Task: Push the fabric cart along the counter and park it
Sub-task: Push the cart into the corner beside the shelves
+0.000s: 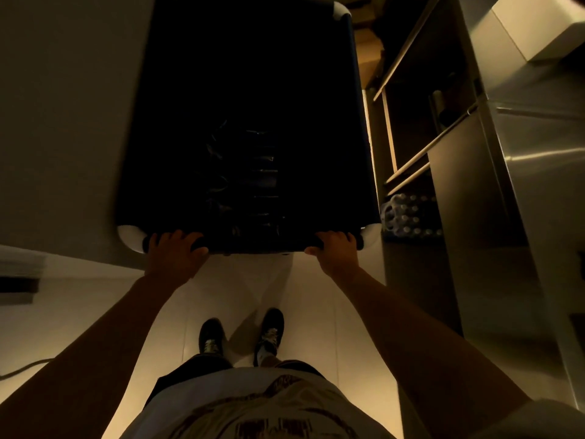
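Note:
The fabric cart (177,99) is a deep black bin with white rounded corners, filling the upper middle of the head view. Its inside is dark; several folded dark items lie at the bottom. My left hand (175,251) is closed over the near rim by the left white corner. My right hand (335,250) is closed over the same rim by the right corner. Both arms are stretched forward, and my feet stand on the pale floor behind the cart.
A steel counter (538,137) with open shelves (421,147) runs along the right, close beside the cart. A pack of bottles (408,217) sits on its low shelf. A wall (63,122) stands to the left. A cable (22,367) lies on the floor at lower left.

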Available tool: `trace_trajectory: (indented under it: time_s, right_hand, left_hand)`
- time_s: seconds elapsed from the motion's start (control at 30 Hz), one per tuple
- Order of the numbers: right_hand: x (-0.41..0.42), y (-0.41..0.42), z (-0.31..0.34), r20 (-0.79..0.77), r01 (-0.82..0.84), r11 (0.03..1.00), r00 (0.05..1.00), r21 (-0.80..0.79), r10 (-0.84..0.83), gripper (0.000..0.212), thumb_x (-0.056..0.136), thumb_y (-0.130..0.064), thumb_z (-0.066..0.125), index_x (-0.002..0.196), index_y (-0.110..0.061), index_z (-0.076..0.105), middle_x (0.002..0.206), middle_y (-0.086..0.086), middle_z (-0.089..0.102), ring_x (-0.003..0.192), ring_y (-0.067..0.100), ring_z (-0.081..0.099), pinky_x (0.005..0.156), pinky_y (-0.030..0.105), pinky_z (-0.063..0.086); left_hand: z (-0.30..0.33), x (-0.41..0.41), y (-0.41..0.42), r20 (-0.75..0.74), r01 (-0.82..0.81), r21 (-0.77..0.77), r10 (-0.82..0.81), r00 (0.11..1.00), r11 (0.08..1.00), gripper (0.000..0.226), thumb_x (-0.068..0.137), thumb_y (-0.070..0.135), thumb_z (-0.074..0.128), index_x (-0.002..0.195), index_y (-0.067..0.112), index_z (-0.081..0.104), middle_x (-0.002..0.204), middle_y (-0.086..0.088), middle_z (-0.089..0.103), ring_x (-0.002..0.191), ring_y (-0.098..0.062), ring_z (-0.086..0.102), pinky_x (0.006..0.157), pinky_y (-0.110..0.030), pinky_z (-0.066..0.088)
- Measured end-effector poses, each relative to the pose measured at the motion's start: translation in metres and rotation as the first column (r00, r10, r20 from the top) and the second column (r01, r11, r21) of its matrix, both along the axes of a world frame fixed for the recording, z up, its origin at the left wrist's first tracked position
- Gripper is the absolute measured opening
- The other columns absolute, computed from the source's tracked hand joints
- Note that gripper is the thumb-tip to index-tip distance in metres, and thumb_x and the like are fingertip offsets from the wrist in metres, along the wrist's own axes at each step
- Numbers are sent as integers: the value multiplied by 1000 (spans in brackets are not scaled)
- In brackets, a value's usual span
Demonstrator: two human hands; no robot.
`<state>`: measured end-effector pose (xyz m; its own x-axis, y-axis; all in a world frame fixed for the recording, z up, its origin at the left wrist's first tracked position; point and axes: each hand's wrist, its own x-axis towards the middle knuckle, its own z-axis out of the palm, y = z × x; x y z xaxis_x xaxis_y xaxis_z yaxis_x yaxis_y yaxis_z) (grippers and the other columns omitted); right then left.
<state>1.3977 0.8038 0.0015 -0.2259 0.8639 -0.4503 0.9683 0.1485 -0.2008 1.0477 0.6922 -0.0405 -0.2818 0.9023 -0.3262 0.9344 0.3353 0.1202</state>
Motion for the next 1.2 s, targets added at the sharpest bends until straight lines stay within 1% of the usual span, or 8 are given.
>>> trace_trajectory:
  time_s: [0.07,0.17,0.23,0.37,0.53,0.7,1.0,1.2]
  right_hand:
    - [-1,7,-1,5,-9,1000,1000,3,9,50,100,-53,57,144,-28,58,147,2,59,144,27,45,126,46,21]
    - [-3,19,-3,6,-19,1000,1000,-7,19,50,100,-54,56,143,-28,59,145,3,60,143,28,47,126,47,22]
    - [-6,30,-3,6,-22,1000,1000,-9,22,50,100,-54,56,142,-27,59,145,3,60,143,27,47,126,47,23]
    - [-13,52,-4,15,-29,1000,999,-2,29,49,101,-54,55,142,-28,59,144,3,61,142,27,48,126,47,23]
    - [-24,85,-4,-10,-22,1000,1000,15,22,47,101,-52,57,142,-29,59,145,1,60,144,26,46,127,47,24]
    - [-38,120,-2,-17,0,1000,1000,31,1,47,102,-51,56,144,-27,59,146,2,59,145,27,45,129,48,21]
    - [-66,193,8,2,17,1000,1000,10,-17,51,103,-48,56,150,-28,53,154,2,53,150,27,39,130,48,17]
    - [-85,234,9,14,68,998,998,-2,-68,48,103,-45,58,148,-30,54,154,2,53,151,27,37,130,52,14]
  left_hand:
    - [0,-3,8,16,-14,-19,15,1000,1000,48,97,51,47,132,23,63,126,-21,64,122,-48,54,115,-61,25]
    - [0,-7,26,28,-34,-102,37,999,994,48,99,53,47,140,29,54,140,-15,57,134,-42,46,121,-56,20]
    - [1,-11,39,33,-38,-142,43,999,989,50,100,55,44,144,33,49,145,-13,53,138,-40,42,122,-54,17]
    - [2,-20,60,57,-34,-111,41,998,993,50,99,54,49,143,31,53,143,-14,56,135,-41,45,121,-54,19]
    - [3,-32,96,65,-29,-109,36,997,994,49,99,54,47,143,32,52,143,-14,55,135,-41,44,121,-53,18]
    - [2,-45,133,73,-29,-89,35,997,996,48,99,54,48,141,31,54,141,-14,56,134,-40,44,121,-54,19]
    - [8,-65,206,73,15,-85,-9,997,996,51,101,55,40,144,29,50,145,-13,53,136,-38,44,122,-54,18]
    - [9,-81,255,80,47,-161,-34,996,986,55,102,58,32,149,32,41,152,-12,46,140,-37,39,122,-57,18]
